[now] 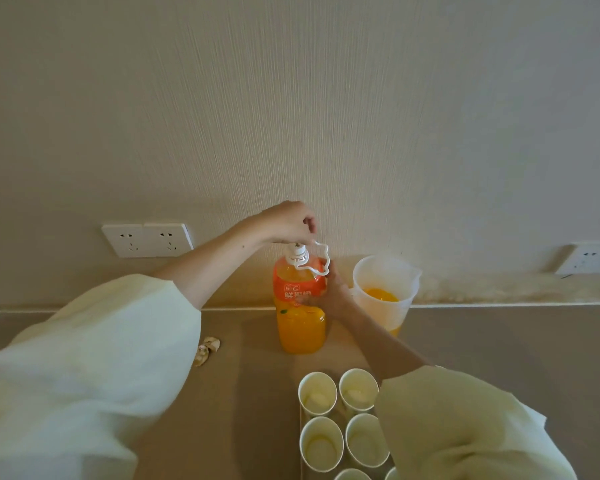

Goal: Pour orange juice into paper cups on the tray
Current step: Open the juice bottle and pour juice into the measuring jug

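Sockets (147, 239) sit in the wall at far left, and below them a crumpled paper scrap (207, 350) lies on the surface (250, 393). My left grip (288, 221) reaches in from that side, fingers curled down onto the white cap (297, 251) of the bottle (300, 327). The bottle stands upright near the wall, clear plastic nearly full of orange juice, with an orange label (297, 285) and a thin white loop handle (321, 261) at the neck. My right grip (329, 296) is clamped on the bottle's right side at label height. Just right of it stands a translucent jug (385, 271) with some juice at the bottom. Nearer me, in front of the bottle, white paper cups (317, 393) stand in two rows on the tray (301, 441), their pale insides showing; my right sleeve hides part of it.
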